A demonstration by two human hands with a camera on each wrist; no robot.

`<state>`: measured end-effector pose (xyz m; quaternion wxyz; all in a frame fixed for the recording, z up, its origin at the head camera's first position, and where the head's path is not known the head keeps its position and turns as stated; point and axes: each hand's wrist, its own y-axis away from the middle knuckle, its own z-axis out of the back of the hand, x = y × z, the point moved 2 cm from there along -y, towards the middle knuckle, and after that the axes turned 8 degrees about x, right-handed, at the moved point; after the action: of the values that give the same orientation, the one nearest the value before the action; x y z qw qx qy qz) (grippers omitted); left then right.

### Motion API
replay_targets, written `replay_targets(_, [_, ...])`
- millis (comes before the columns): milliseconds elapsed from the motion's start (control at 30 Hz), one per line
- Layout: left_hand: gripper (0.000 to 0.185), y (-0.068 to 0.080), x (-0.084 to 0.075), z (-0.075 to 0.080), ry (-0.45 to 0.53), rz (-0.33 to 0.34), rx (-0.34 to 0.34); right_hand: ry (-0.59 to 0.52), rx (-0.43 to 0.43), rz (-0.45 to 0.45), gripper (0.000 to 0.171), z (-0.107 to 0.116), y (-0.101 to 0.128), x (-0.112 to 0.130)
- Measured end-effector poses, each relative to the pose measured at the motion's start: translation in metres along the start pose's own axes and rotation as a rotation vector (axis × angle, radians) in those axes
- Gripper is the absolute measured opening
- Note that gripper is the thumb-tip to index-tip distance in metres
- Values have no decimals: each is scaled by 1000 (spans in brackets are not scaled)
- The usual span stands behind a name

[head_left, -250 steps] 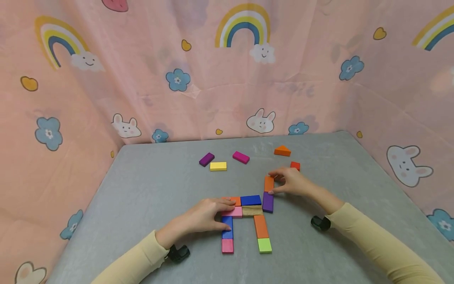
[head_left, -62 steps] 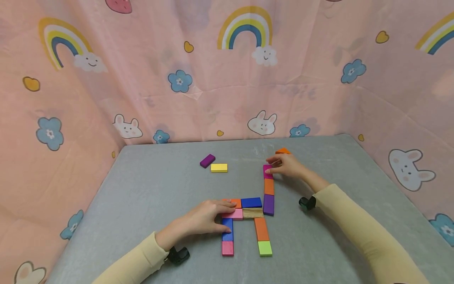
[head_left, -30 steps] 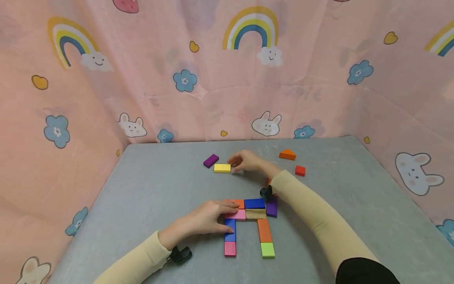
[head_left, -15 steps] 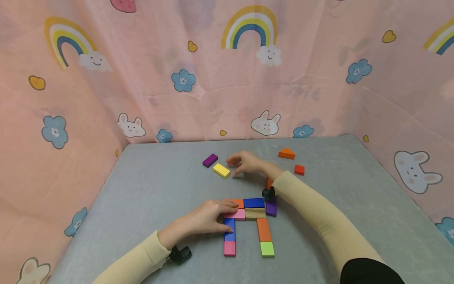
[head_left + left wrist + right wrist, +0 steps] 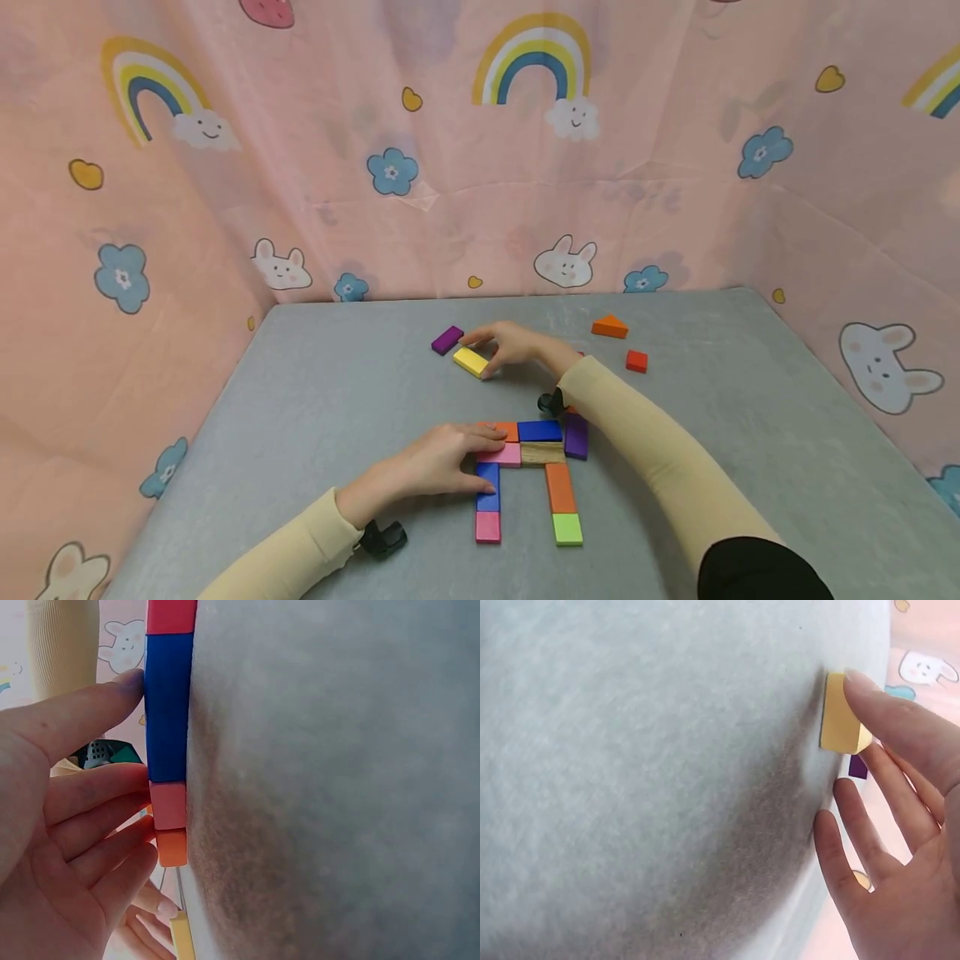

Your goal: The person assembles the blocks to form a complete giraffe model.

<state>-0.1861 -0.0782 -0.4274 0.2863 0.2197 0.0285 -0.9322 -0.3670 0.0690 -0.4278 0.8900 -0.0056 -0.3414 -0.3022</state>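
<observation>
In the head view my left hand (image 5: 431, 462) rests on the near left part of a block figure. Its fingertips lie over an orange block (image 5: 513, 432) and a pink block (image 5: 504, 455); its thumb touches a blue block (image 5: 487, 500). The left wrist view shows these fingers against the sides of the blue block (image 5: 166, 709) and its neighbours. My right hand (image 5: 517, 343) is at a yellow block (image 5: 469, 361) farther back, pinching it between thumb and index finger. In the right wrist view the thumb lies on the yellow block (image 5: 840, 712), other fingers spread.
A dark purple block (image 5: 447, 340) lies just beyond the yellow one. An orange triangle (image 5: 611, 327) and a red block (image 5: 637, 362) sit back right. A violet block (image 5: 576, 437) begins a column partly hidden by the right sleeve. Orange (image 5: 560, 490) and green (image 5: 567, 530) blocks form one leg.
A magenta block went from the back to the top of the right column. My right hand then moved left to the yellow block, which has turned diagonal. My left hand stayed put.
</observation>
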Motion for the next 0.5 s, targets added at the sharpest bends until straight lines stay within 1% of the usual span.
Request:
replay_targets(133, [56,0,0,0,-4,-4,-2,29,0,5,62,-1,-1,-1])
replay_targets(333, [57,-1,1,0,-7,-3,-3,27,-25,-9,61,-1,-3,-2])
replay_targets(400, [57,-1,1,0,-9,-3,-1,2,-41,-17,62,1,-2,-2])
replay_targets(500, [57,0,1,0,-1,2,5,-71,-79,-16,64,7,5,-3])
